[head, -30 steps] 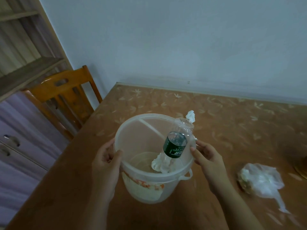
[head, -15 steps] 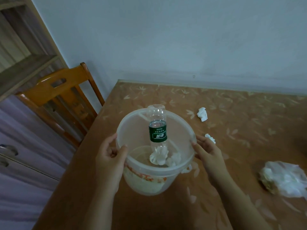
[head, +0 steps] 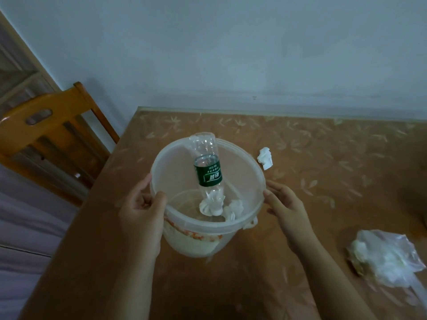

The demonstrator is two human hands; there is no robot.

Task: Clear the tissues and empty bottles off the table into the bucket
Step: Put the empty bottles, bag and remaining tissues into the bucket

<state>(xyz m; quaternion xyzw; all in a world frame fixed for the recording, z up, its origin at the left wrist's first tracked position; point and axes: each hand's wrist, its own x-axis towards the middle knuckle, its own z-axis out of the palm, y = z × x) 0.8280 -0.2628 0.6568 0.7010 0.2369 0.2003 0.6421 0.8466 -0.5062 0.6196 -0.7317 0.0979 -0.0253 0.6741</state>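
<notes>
Head view shows bottle (head: 208, 174) and tissues (head: 211, 205) inside bucket (head: 208, 227), left hand (head: 141, 211) pinching rim, right hand (head: 286, 209) flat against it.

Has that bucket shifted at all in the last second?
Yes. The bucket went left, away from the crumpled tissue on the table, which earlier peeked over its far rim.

bottle (head: 206, 158) | green label (head: 208, 175) | white characters, upside down, illegible

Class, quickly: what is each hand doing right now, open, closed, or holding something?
Left hand: grips the bucket by its rim, thumb inside.
Right hand: open, straight fingers touching the bucket's rim.
</notes>
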